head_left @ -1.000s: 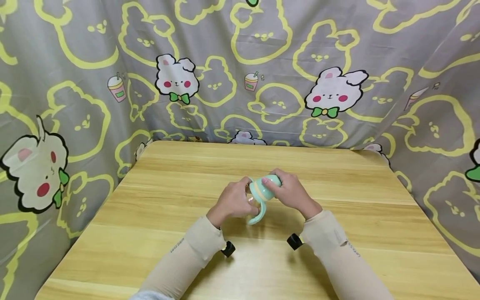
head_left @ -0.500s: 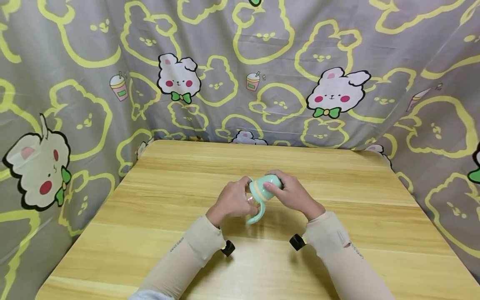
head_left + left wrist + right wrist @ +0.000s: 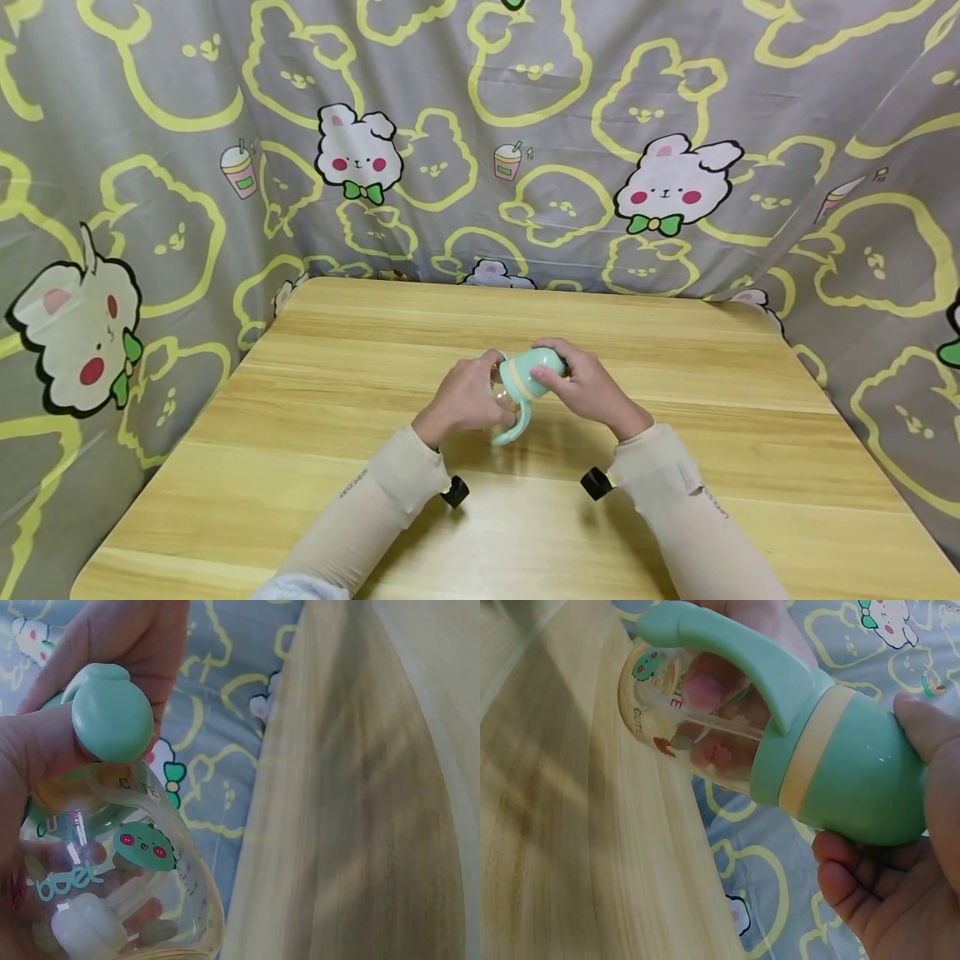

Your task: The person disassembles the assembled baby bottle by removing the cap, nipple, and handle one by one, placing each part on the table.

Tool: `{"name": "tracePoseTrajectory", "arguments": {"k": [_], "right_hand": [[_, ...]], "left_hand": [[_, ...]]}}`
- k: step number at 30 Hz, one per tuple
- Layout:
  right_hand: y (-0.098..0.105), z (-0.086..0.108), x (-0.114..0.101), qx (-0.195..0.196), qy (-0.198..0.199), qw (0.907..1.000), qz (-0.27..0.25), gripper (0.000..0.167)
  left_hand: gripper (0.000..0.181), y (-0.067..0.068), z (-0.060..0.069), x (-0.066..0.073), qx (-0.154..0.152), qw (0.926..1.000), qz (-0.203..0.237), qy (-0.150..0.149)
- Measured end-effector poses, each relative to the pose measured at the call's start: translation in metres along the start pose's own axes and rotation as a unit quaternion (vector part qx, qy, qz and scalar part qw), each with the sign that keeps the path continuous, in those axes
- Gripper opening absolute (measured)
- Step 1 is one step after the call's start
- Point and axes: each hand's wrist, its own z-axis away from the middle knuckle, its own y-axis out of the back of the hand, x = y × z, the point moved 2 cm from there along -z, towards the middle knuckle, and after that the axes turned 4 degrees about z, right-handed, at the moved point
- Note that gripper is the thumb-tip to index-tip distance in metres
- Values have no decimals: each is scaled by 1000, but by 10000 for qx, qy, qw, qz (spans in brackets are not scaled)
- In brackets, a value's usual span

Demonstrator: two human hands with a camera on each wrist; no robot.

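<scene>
A baby bottle [image 3: 517, 387] with a mint green cap [image 3: 862, 769], a cream band and curved mint handles [image 3: 727, 645] is held tilted above the table, its cap end toward the right. My left hand [image 3: 468, 396] grips the clear body [image 3: 150, 862], which bears printed letters and a green cartoon face. Inside the body a straw with a white weighted end [image 3: 88, 926] shows through. Around the cap curls my right hand [image 3: 592, 387], thumb on the near side, fingers on the far side. The cap sits against the handle collar; whether it is loose I cannot tell.
The wooden table [image 3: 300, 400] spreads out under both hands. A grey curtain [image 3: 450, 150] with yellow outlines and white cartoon animals hangs along the back and both sides. Black wrist cameras [image 3: 597, 483] stick out below the sleeves.
The right hand and forearm have shifted slightly to the right, with the thumb lying a little differently on the cap. The left hand keeps its grip; the whole view has drifted slightly.
</scene>
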Motion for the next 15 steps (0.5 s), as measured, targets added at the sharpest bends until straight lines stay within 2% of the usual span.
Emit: {"name": "tracePoseTrajectory", "arguments": {"k": [10, 15], "right_hand": [[3, 0, 2, 60, 261, 9996, -126, 35], [3, 1, 4, -5, 353, 9991, -224, 35]], "left_hand": [[67, -1, -1, 0, -2, 9999, 74, -92], [65, -1, -1, 0, -61, 9998, 209, -31]]}}
